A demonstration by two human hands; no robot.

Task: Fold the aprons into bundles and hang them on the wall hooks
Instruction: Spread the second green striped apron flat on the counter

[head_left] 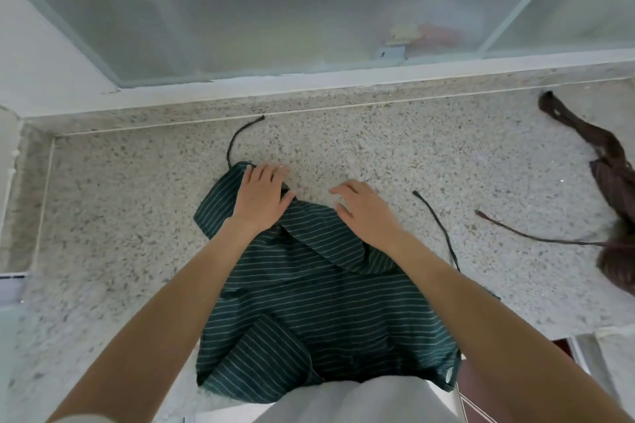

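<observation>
**Aprons: condition and position**

Green apron (pixel 309 302), dark with thin pale stripes, lies rumpled and partly folded over itself on the speckled bench (pixel 120 216), its near edge overhanging. Two dark ties trail outward. Brown apron (pixel 611 182), striped, lies crumpled at the far right, well apart, one tie extended.

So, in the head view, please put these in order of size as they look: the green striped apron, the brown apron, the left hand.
1. green striped apron, clearly largest
2. brown apron, partly cut by the frame edge, so its full size is unsure
3. left hand, smallest
</observation>
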